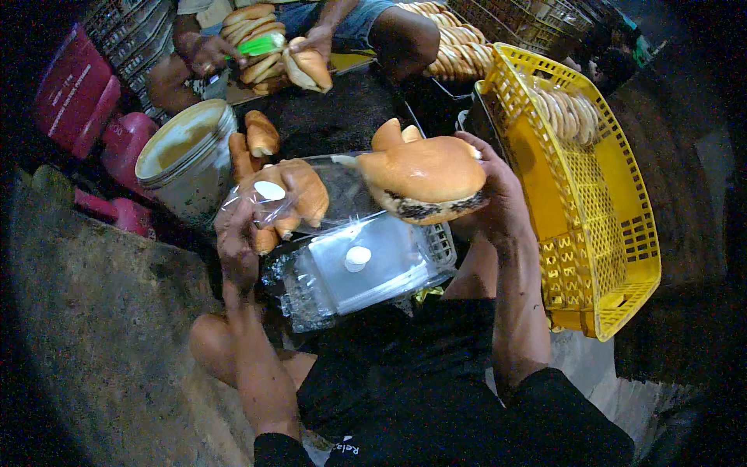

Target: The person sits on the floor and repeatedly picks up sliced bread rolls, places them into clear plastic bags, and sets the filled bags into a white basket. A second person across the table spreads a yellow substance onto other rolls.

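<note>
In my right hand (pixel 502 187) is a round, glossy bun (pixel 424 173), split along its side with a dark filling showing at the cut. My left hand (pixel 237 226) is closed on a clear plastic bag (pixel 338 191) that bears a white oval label (pixel 269 191). The bag's far end stretches toward the bun, close to its left side. Several golden buns (pixel 307 187) lie beneath and behind the bag. Just in front of my lap sits a stack of clear plastic bags (pixel 373 268) with a white round label on top.
A yellow crate (pixel 545 288) with bagged flat buns (pixel 568 117) stands at right. A round tub (pixel 194 187) and a magenta plastic chair (pixel 74 89) are at left. Across from me, another person's hands hold a split bun (pixel 309 66) and a bright green tool (pixel 261 44).
</note>
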The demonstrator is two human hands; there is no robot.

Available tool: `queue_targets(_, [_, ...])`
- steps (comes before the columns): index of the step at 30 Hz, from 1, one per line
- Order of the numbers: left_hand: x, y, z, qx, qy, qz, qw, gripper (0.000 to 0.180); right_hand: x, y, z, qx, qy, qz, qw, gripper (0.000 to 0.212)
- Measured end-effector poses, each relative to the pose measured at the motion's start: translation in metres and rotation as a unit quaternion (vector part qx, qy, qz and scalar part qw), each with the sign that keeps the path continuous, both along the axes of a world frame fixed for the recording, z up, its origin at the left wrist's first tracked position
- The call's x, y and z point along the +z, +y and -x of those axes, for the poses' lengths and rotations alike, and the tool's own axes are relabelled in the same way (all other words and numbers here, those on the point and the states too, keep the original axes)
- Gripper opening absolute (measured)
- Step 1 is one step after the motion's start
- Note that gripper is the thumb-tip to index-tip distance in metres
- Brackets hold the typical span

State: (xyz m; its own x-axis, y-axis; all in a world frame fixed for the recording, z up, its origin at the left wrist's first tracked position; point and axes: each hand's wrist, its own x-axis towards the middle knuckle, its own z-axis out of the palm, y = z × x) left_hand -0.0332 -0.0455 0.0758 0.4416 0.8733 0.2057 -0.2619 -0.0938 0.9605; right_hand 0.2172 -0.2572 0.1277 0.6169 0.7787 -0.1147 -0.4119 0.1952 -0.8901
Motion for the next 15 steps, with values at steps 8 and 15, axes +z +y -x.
queue_targets(8, [0.001,-0.042,-0.036,-0.115,-0.146,0.236,0.954,0.045,-0.025,0.038,0.047,0.042,-0.11,-0.004,0.993,0.053])
queue_targets(15, [0.016,-0.07,-0.059,-0.072,-0.03,0.07,0.994,0.059,-0.044,0.053,0.059,0.058,0.002,-0.011,0.998,0.062])
